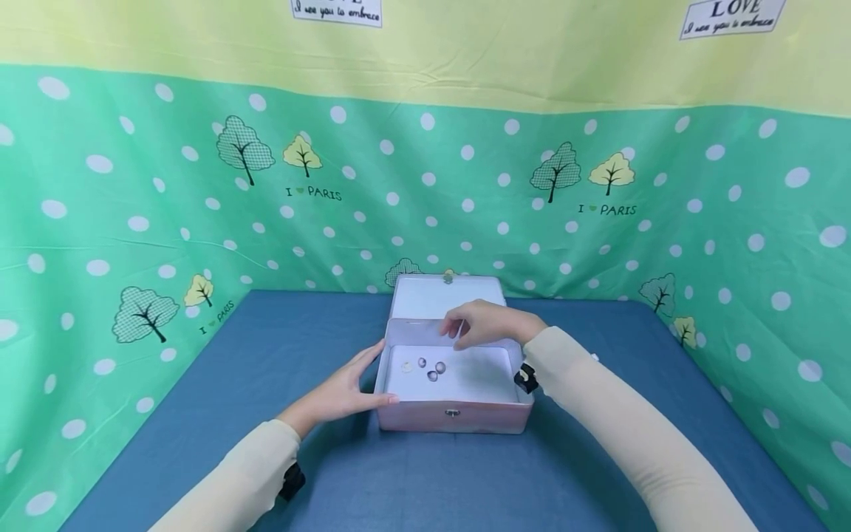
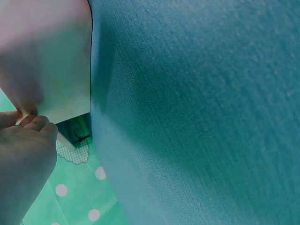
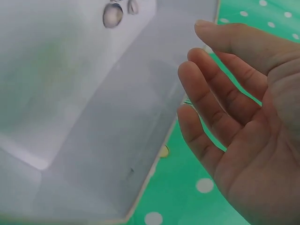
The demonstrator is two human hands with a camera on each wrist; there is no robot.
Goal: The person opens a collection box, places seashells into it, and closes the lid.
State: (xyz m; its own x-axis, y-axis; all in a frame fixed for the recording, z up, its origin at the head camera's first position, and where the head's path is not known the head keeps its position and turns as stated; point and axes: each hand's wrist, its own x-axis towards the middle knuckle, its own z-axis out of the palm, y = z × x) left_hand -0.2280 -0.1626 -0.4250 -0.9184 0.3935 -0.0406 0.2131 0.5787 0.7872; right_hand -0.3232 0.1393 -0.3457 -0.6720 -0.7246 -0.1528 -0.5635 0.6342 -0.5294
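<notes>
A pink metal box [image 1: 452, 418] with a small front clasp stands on the blue table, its white-lined lid [image 1: 447, 297] folded back. On its white floor lie three small rounded purple-brown pieces [image 1: 441, 366], shell-like in look, and a pale gold disc [image 1: 407, 366] to their left. My left hand [image 1: 337, 391] rests against the box's left side, thumb on the front rim and fingers stretched along the left edge. Over the back part of the box hovers my right hand [image 1: 484, 325], its fingers loosely bent with nothing between them. In the right wrist view its palm [image 3: 248, 168] shows bare.
Blue cloth [image 1: 306, 325] covers the table around the box. Behind and on both sides hangs a green polka-dot curtain [image 1: 425, 199] with printed trees. A small white thing [image 1: 595, 357] peeks out on the table beyond my right forearm.
</notes>
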